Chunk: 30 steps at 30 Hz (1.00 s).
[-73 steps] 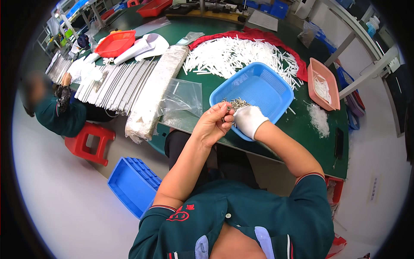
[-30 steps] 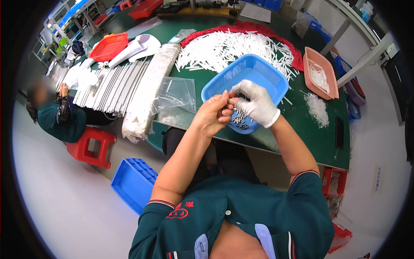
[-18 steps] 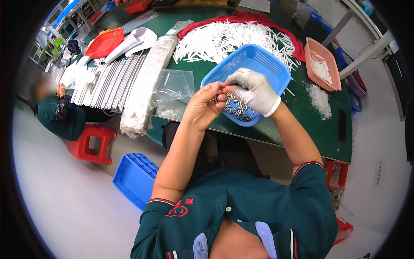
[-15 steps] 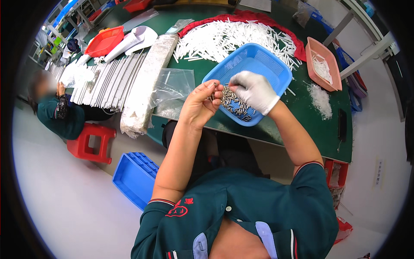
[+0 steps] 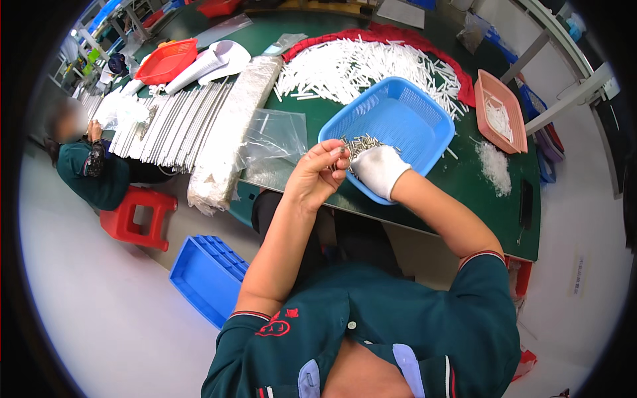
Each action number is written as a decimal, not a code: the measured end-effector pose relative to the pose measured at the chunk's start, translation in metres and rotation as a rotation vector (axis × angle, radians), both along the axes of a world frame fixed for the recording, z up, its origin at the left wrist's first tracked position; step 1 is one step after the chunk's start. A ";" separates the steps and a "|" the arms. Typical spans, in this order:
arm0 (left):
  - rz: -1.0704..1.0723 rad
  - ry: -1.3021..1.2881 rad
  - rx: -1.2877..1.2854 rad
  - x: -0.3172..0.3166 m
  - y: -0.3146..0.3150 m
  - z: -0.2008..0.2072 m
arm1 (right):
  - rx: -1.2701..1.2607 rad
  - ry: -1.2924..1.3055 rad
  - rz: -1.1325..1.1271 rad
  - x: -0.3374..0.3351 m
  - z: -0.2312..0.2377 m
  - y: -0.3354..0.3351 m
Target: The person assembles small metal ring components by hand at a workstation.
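Observation:
My bare left hand (image 5: 320, 174) is closed at the near left corner of a blue plastic basket (image 5: 424, 123), with short metal pins (image 5: 342, 151) between its fingers. Inside that basket, my right hand (image 5: 378, 169), in a white glove, reaches down onto a loose pile of small silvery metal pins (image 5: 362, 143). Its fingers are turned down and hidden behind the back of the glove. The pile lies in the near left part of the basket, beside both hands.
Behind the basket, many short white tubes (image 5: 332, 66) lie heaped against a red cloth (image 5: 398, 33). A pink basket (image 5: 483, 86) stands right, near white scraps (image 5: 494, 166). Left are a wrapped long block (image 5: 229, 132), rods (image 5: 176, 129) and a seated co-worker (image 5: 93, 166).
My gloved right hand has dropped from beside my left fingertips down into the basket, onto the pins. My left hand keeps its closed hold near the basket's corner.

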<state>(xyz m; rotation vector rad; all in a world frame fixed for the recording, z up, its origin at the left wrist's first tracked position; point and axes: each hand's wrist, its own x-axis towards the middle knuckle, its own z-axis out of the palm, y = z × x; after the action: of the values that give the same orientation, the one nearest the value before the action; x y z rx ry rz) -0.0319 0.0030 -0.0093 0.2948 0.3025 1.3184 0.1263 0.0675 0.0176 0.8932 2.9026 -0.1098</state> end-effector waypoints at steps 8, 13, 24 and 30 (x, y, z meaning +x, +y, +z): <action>-0.047 -0.014 0.008 0.006 -0.005 0.001 | -0.574 0.810 -0.320 0.025 0.022 0.005; -0.095 -0.035 0.022 0.014 -0.004 0.003 | -1.000 1.216 -0.293 0.024 0.029 -0.006; -0.114 0.009 0.004 0.023 -0.004 0.008 | -0.610 1.239 -0.088 0.029 0.028 -0.011; -0.117 0.023 0.019 0.021 -0.005 0.003 | -0.052 0.951 0.148 0.033 0.046 -0.016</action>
<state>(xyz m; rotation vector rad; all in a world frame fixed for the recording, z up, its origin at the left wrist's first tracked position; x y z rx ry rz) -0.0113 -0.0018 -0.0060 0.3388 0.2876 1.2034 0.1596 0.0518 0.0640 0.7398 3.7702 -0.7903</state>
